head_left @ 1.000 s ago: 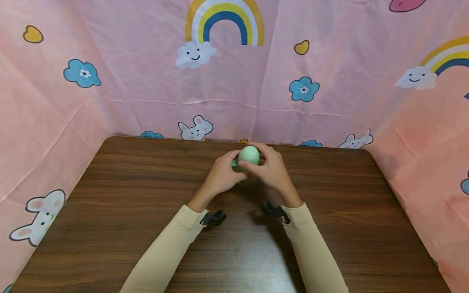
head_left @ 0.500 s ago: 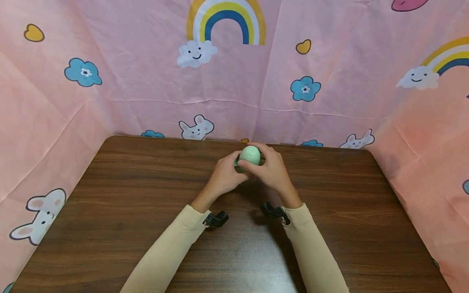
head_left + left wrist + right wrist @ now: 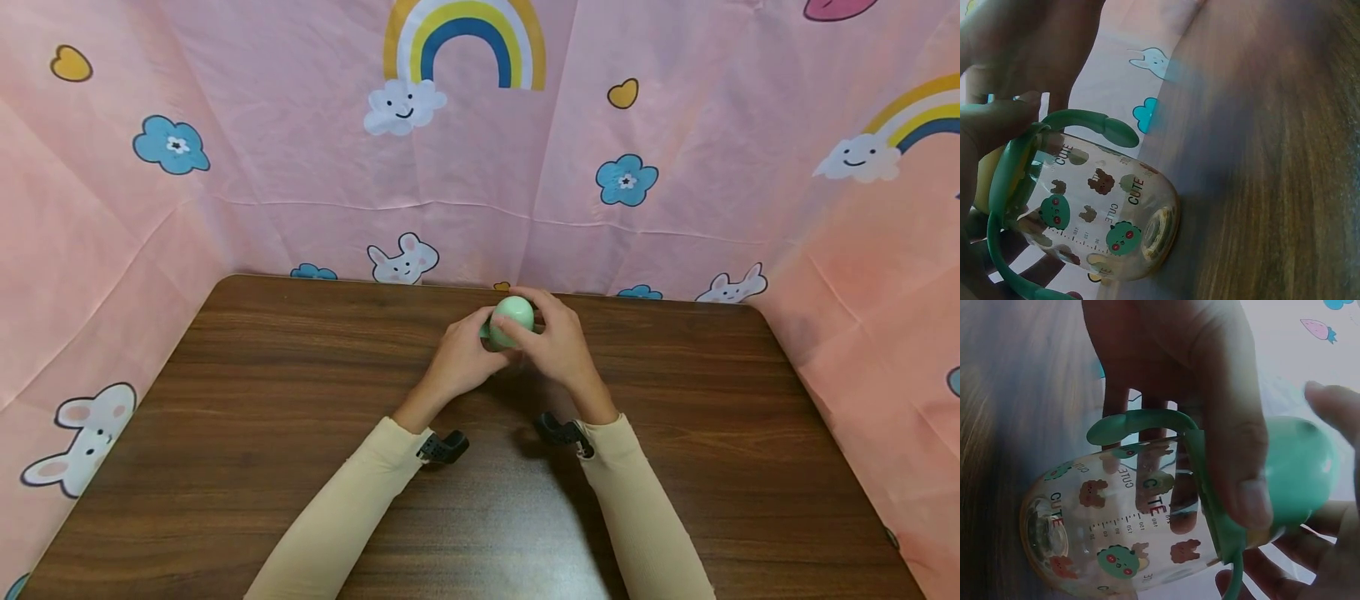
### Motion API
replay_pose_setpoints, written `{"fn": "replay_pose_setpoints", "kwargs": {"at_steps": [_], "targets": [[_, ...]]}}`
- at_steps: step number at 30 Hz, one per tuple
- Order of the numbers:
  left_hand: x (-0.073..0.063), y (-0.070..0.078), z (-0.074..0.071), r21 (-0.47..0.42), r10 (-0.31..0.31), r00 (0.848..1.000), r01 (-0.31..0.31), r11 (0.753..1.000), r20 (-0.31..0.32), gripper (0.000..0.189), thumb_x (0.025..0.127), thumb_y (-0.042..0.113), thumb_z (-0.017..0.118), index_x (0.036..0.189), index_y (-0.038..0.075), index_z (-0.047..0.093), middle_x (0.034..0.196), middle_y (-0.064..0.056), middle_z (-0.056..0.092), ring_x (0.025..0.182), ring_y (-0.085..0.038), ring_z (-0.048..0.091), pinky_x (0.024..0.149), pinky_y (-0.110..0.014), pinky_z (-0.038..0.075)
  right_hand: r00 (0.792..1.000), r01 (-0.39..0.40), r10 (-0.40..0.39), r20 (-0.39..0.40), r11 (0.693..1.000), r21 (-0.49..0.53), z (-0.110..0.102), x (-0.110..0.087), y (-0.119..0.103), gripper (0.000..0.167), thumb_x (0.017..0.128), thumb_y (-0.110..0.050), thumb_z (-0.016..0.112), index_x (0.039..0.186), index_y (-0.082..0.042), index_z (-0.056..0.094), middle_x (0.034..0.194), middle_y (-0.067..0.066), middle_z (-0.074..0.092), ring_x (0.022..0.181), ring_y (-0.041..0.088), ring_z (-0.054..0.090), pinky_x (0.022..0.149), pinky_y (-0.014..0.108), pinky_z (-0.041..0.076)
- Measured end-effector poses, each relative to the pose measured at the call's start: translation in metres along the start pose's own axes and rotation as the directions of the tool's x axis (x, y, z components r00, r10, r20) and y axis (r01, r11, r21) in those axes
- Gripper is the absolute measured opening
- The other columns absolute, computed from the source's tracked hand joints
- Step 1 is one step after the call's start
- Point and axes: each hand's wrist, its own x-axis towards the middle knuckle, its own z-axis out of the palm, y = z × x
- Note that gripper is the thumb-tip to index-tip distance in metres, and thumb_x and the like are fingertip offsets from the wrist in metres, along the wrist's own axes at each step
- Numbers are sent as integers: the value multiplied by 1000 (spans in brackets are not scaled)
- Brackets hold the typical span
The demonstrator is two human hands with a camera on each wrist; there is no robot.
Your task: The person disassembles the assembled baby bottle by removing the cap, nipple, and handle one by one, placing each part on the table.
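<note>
A clear baby bottle (image 3: pixel 1097 187) printed with small cartoon figures and "CUTE" stands upright at the far middle of the table, its base right at the wood. It has a green collar with two curved handles (image 3: pixel 1147 419) and a rounded green cap (image 3: pixel 516 309). My left hand (image 3: pixel 463 354) grips it round the collar, the thumb across the front and the fingers behind the clear body. From the right, my right hand (image 3: pixel 561 342) holds the cap, with the thumb over its near side and fingers round the back. Most of the bottle is hidden in the head view.
The dark wood-grain table (image 3: pixel 300 400) reaches back to a pink cloth wall (image 3: pixel 487 167) printed with rainbows, clouds and rabbits. More of this cloth rises at the left and right sides. A black strap (image 3: pixel 442 447) sits on each wrist.
My right thumb has slid a little up and across the cap. Both hands stay round the bottle in nearly the same place, and the left handle shows less than before.
</note>
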Motion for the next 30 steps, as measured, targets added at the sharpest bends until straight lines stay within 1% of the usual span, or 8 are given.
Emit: {"fn": "replay_pose_setpoints", "kwargs": {"at_steps": [3,6,10,14,18,23,30], "targets": [[-1,1,1,3,-4,1000,4,1000,-3,70,92,31,91,150,4,62,136,-15,72,120,-34,69,99,-55,57,1000,-6,6,-5,1000,1,0,-1,-1,50,106,-35,74,148,-7,68,141,12,69,115,35,72,96,54,60],[-1,1,2,2,-8,1000,8,1000,-7,71,92,32,91,150,4,62,137,-15,71,121,-35,69,100,-55,57,1000,-5,5,0,1000,2,-1,-1,-2,51,107,-36,72,148,-7,68,141,13,69,115,34,71,98,54,60],[-1,1,3,19,-4,1000,4,1000,-18,69,93,32,90,148,2,63,137,-15,71,121,-35,69,101,-55,57,1000,6,-6,5,1000,-15,1,0,-2,52,106,-34,75,147,-4,68,137,13,71,111,31,71,97,52,59],[-1,1,4,31,11,999,-10,999,-33,66,92,29,90,146,2,64,135,-15,72,120,-35,69,101,-54,57,1000,18,-18,-6,999,-40,3,0,-2,51,104,-34,77,144,-2,70,132,13,72,105,30,69,88,49,59],[-2,1,5,24,25,998,-24,999,-49,64,91,25,91,145,3,66,133,-14,73,119,-35,70,100,-54,57,1000,20,-22,-21,997,-73,5,0,-1,53,101,-37,81,140,-3,72,126,11,74,101,30,68,80,48,58],[-2,1,7,19,43,997,-41,999,-69,63,90,23,90,145,4,67,131,-13,73,117,-34,71,98,-54,58,999,12,-16,-38,993,-120,8,1,0,54,99,-41,83,136,-2,73,121,11,75,102,32,67,80,49,58],[-2,-2,8,34,59,995,-56,998,-86,59,89,21,90,143,5,70,129,-13,73,113,-33,72,94,-55,60,999,-13,5,-46,986,-167,10,1,-1,55,95,-46,85,132,-7,74,120,10,74,104,33,66,83,52,56]]}}
